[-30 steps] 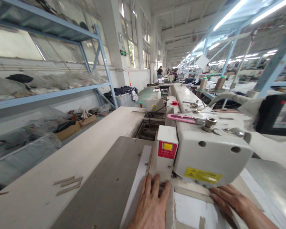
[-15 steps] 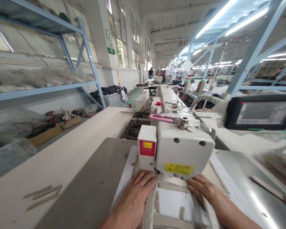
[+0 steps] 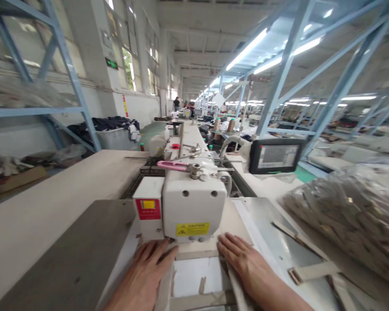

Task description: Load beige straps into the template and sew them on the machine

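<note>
Both my hands press down on a pale cloth piece [image 3: 199, 276] with a rectangular opening, lying in front of a white industrial sewing machine head [image 3: 192, 203]. My left hand [image 3: 145, 272] sits at the near left of the head, fingers curled over the cloth's edge. My right hand [image 3: 246, 263] lies on the cloth's right strip, just below the yellow caution label [image 3: 192, 229]. The needle area is hidden behind the machine head. Pink-handled snips [image 3: 171, 165] lie on top of the machine.
A grey table plate [image 3: 65, 255] spreads left of the machine and a steel plate [image 3: 278, 229] right, with beige strips [image 3: 311, 272] on it. A clear bag of pieces [image 3: 346, 216] lies at right. A control screen [image 3: 275, 156], thread cones [image 3: 222, 125] and shelving [image 3: 35, 108] stand beyond.
The view has swung, so the machine sits further left and the clear bag has come in at right. Both hands stay on the cloth, which has shifted with them.
</note>
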A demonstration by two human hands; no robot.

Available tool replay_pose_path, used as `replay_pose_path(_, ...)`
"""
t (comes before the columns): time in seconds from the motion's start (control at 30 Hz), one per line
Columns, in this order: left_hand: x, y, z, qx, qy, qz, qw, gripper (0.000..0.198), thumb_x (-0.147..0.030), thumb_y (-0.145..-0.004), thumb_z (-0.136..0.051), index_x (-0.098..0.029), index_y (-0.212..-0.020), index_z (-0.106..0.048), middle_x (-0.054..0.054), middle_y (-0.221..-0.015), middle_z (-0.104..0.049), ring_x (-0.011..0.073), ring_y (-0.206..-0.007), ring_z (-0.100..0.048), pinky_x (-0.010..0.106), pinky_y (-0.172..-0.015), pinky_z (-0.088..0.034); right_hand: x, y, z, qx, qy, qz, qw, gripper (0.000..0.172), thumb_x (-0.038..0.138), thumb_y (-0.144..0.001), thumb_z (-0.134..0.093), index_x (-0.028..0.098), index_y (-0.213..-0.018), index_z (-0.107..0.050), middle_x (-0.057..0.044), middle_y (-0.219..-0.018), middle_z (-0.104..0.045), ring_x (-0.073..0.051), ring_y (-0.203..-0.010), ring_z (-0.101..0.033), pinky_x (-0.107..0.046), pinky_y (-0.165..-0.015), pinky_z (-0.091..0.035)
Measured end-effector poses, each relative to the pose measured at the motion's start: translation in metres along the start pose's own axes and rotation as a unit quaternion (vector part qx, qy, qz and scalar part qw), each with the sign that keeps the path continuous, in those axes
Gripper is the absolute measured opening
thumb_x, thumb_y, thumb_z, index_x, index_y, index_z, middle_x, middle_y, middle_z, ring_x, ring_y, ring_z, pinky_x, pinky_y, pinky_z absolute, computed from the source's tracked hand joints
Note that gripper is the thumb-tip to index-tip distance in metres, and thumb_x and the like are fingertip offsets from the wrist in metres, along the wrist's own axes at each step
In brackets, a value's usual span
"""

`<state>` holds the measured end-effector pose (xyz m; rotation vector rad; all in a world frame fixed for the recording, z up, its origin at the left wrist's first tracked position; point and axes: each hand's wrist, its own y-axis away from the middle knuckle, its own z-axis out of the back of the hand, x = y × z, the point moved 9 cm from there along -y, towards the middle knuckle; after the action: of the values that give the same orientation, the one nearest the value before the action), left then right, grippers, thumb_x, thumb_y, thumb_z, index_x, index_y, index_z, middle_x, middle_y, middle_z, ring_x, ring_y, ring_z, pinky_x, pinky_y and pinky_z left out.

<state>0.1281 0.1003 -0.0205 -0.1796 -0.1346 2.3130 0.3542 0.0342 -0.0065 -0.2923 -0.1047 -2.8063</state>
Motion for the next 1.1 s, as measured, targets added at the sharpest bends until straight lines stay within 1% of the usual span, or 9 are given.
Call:
replay_pose_path(0.1,0.008,-0.001,-0.011,-0.046,-0.021,-0.035,0.998,0.07,-0.01,-0.086,-0.049,-0.042,-0.148,-0.049,0.003,-0.146,-0.059,0.0344,-0.129,-0.058,0.058,-0.106,-0.051,-0.007,0.01,-0.005,0.026,-0.021,-0.105,0.994,0.07,0.013,-0.09,-0.05,0.018,-0.158,-0.037,-0.012,-0.164,-0.026,-0.036,-0.151,-0.021,-0.055,-0.123,-0.028)
replay_pose_path(0.2,0.015,-0.003,-0.019,-0.066,-0.024,-0.058,0.996,0.064,-0.018,-0.087,-0.054,-0.041,-0.146,-0.052,0.004,-0.142,-0.063,0.0364,-0.123,-0.062,0.055,-0.102,-0.055,-0.014,0.021,-0.003,0.039,-0.025,-0.155,0.987,0.067,0.019,-0.094,-0.048,0.021,-0.159,-0.034,-0.015,-0.164,-0.021,-0.037,-0.152,-0.015,-0.059,-0.124,-0.021)
replay_pose_path(0.37,0.017,-0.003,-0.021,-0.046,0.007,-0.063,0.997,0.061,-0.033,-0.088,-0.064,-0.04,-0.147,-0.051,0.003,-0.143,-0.062,0.0376,-0.125,-0.062,0.055,-0.107,-0.051,-0.018,0.027,0.001,0.015,-0.014,-0.153,0.988,0.066,0.03,-0.096,-0.052,0.023,-0.159,-0.035,-0.019,-0.165,-0.022,-0.038,-0.152,-0.016,-0.059,-0.123,-0.023)
replay_pose_path(0.53,0.02,-0.002,-0.024,-0.024,0.016,-0.038,0.999,0.065,-0.024,-0.087,-0.061,-0.042,-0.148,-0.05,0.001,-0.147,-0.059,0.0364,-0.132,-0.057,0.055,-0.111,-0.048,-0.026,0.025,0.0,-0.047,-0.01,-0.163,0.985,0.067,0.04,-0.097,-0.054,0.013,-0.156,-0.041,-0.025,-0.161,-0.033,-0.04,-0.15,-0.028,-0.059,-0.121,-0.029)
replay_pose_path(0.63,0.022,-0.001,-0.028,-0.009,0.006,-0.03,0.999,0.068,-0.019,-0.085,-0.057,-0.042,-0.149,-0.048,0.001,-0.15,-0.055,0.0378,-0.135,-0.053,0.059,-0.11,-0.048,-0.031,0.023,0.005,-0.073,-0.013,-0.169,0.983,0.06,0.048,-0.098,-0.055,0.014,-0.147,-0.054,-0.026,-0.161,-0.033,-0.042,-0.151,-0.025,-0.059,-0.122,-0.029)
replay_pose_path(0.77,0.016,0.003,-0.021,-0.016,0.004,-0.052,0.999,0.069,-0.019,-0.089,-0.053,-0.042,-0.153,-0.041,0.001,-0.153,-0.052,0.0353,-0.138,-0.051,0.059,-0.113,-0.045,-0.03,0.019,0.005,-0.056,0.0,-0.141,0.988,0.062,0.056,-0.099,-0.052,0.007,-0.136,-0.06,-0.03,-0.161,-0.03,-0.04,-0.152,-0.021,-0.057,-0.125,-0.019)
replay_pose_path(0.83,0.01,0.004,-0.016,-0.014,0.007,-0.054,0.998,0.069,-0.021,-0.089,-0.054,-0.04,-0.154,-0.04,0.002,-0.155,-0.05,0.0354,-0.139,-0.05,0.06,-0.114,-0.044,-0.03,0.018,0.002,-0.049,0.014,-0.129,0.99,0.067,0.056,-0.099,-0.051,0.005,-0.142,-0.055,-0.032,-0.161,-0.029,-0.04,-0.152,-0.022,-0.058,-0.125,-0.018)
replay_pose_path(0.97,0.005,0.001,-0.007,0.003,-0.005,-0.018,1.0,0.069,-0.016,-0.087,-0.052,-0.038,-0.152,-0.044,0.003,-0.155,-0.05,0.0368,-0.141,-0.047,0.063,-0.116,-0.04,-0.033,0.017,-0.004,-0.041,0.034,-0.115,0.992,0.066,0.049,-0.101,-0.052,0.023,-0.16,-0.035,-0.027,-0.164,-0.023,-0.044,-0.151,-0.017,-0.066,-0.12,-0.023)
replay_pose_path(1.1,0.0,-0.002,0.0,0.037,0.011,0.007,0.999,0.069,-0.012,-0.085,-0.051,-0.034,-0.15,-0.049,0.005,-0.154,-0.051,0.038,-0.14,-0.046,0.063,-0.117,-0.038,-0.037,0.017,-0.008,-0.025,0.04,-0.091,0.995,0.054,0.038,-0.104,-0.049,0.037,-0.157,-0.038,-0.02,-0.165,-0.025,-0.043,-0.15,-0.014,-0.066,-0.119,-0.029)
